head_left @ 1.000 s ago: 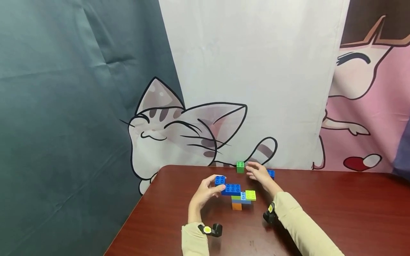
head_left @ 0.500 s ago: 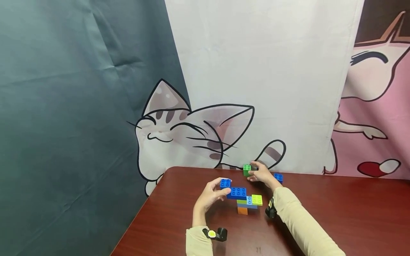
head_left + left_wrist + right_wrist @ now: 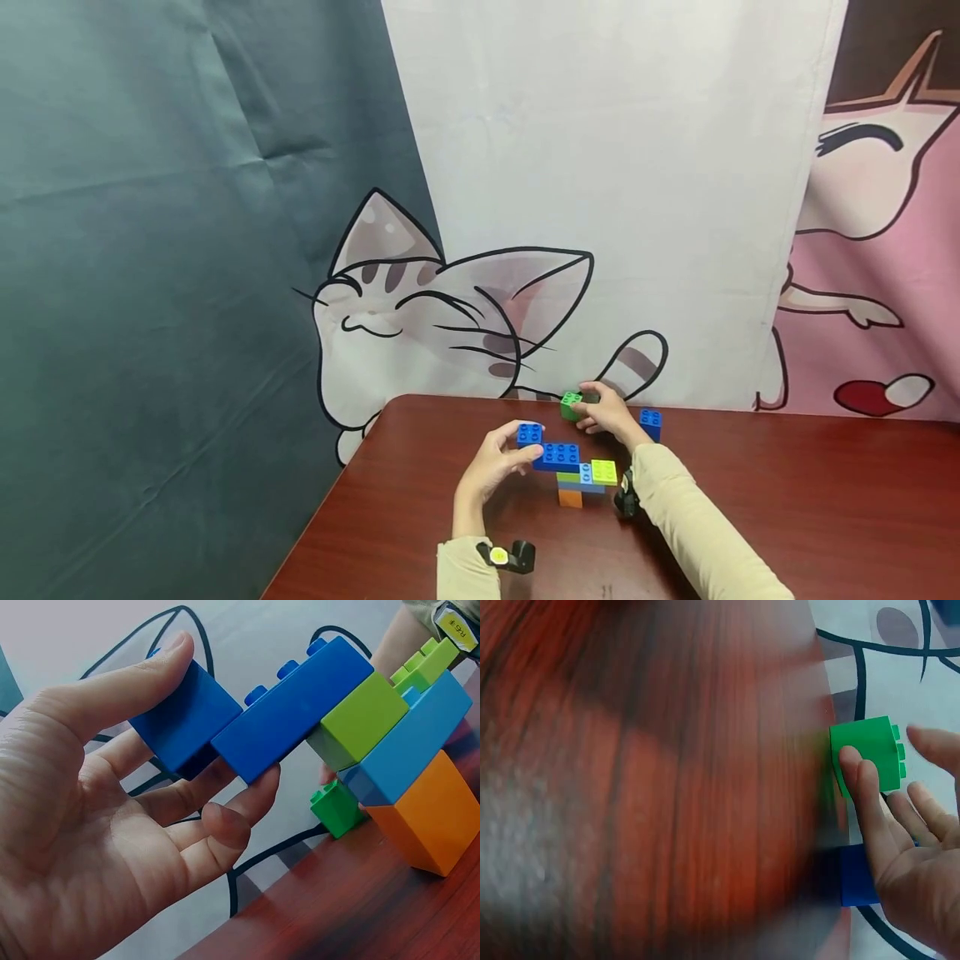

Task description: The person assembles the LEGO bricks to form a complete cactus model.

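Observation:
My left hand (image 3: pixel 489 468) pinches a square blue toy brick (image 3: pixel 187 720) at the end of a joined brick build. Its thumb lies on the square brick, with fingers behind and below. A longer blue brick (image 3: pixel 292 709), lime bricks (image 3: pixel 364 720), a light blue brick (image 3: pixel 412 742) and an orange brick (image 3: pixel 431 814) make up the rest. Near the table's far edge, my right hand (image 3: pixel 609 414) has its fingers against a green toy brick (image 3: pixel 866 754). In the right wrist view, the thumb stands apart from that brick.
A loose blue brick (image 3: pixel 650 423) stands to the right of my right hand, close to the far edge of the brown table (image 3: pixel 787 492). Behind the table hangs a curtain (image 3: pixel 637 208) printed with a cartoon cat.
My right hand has reached left to the green brick, which has turned and shifted slightly. My left hand keeps hold of the brick build, with little change in its pose.

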Motion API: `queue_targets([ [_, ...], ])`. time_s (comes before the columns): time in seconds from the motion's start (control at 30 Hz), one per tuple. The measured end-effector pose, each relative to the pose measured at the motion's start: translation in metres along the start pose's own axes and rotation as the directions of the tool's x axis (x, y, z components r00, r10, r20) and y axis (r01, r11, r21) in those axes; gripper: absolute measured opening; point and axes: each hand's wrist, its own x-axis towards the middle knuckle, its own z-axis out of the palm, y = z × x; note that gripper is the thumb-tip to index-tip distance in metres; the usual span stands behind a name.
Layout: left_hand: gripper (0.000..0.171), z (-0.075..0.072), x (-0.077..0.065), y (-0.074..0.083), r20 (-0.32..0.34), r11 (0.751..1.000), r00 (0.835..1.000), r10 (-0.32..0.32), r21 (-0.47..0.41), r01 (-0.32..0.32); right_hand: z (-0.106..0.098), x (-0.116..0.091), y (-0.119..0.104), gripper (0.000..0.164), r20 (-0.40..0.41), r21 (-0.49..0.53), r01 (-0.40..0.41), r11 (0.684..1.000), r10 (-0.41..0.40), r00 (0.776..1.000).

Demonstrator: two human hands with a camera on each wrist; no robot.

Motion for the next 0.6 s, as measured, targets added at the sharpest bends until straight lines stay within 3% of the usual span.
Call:
queue_targets([
  [0.2,0.045,-0.001,-0.002,0.001,0.005,1.000,1.000,0.003,-0.004,-0.003,0.008,0.002,-0.002,0.058,0.025,-0.054,0.024,0.998,-0.022,0.999],
  [0.43,0.044,0.000,-0.001,0.001,0.002,1.000,1.000,0.005,-0.001,-0.005,0.010,0.002,0.002,0.048,-0.058,-0.156,0.030,0.987,-0.039,0.998],
  [0.6,0.044,-0.002,-0.001,0.001,-0.005,1.000,1.000,0.008,0.004,-0.008,0.005,0.001,0.003,0.046,-0.029,-0.058,0.078,0.995,-0.080,0.996],
])
